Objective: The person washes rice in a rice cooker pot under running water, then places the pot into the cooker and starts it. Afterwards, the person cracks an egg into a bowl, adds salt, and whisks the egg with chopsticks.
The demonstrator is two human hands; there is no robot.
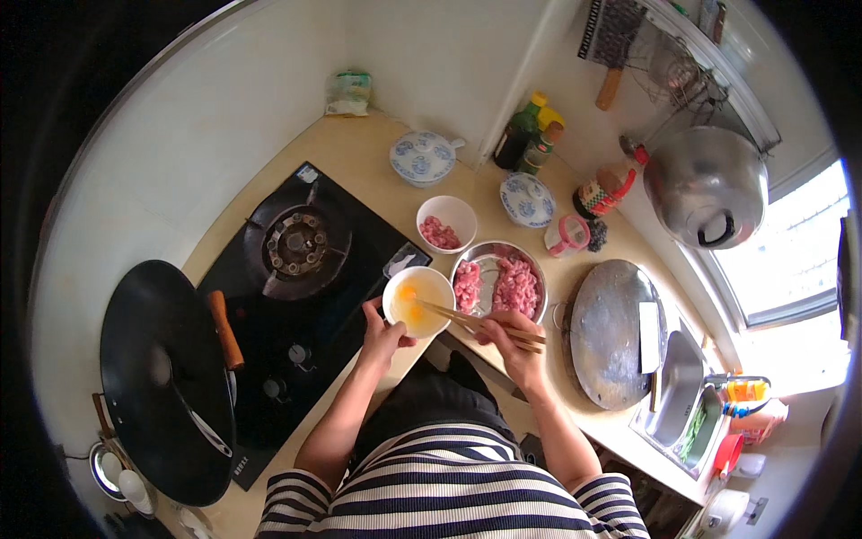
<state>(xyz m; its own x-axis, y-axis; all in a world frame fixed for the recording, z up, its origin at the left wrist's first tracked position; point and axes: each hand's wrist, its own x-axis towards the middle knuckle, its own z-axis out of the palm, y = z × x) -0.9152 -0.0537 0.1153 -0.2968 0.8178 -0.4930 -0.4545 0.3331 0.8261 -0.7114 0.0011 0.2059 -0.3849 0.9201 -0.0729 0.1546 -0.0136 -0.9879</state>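
My left hand [385,338] grips a white bowl [441,286] by its left and lower rim, above the counter's front edge. Inside lies raw egg [414,308], with orange yolk and pale egg white. A pair of wooden chopsticks [465,319] is in my right hand [515,347], their tips down in the egg. Just beyond that hand stands a round steel dish [487,304] with two heaps of raw chopped meat [517,286]. Farther back, a smaller white bowl [463,210] contains more raw meat pieces [439,232].
On the left, a black gas hob [269,330] carries a large black wok [148,377] with a ladle. Lidded blue-and-white pots [423,158] and sauce bottles [522,138] line the back. At right are a round cutting board [606,337], a cleaver [648,337] and a sink [680,377].
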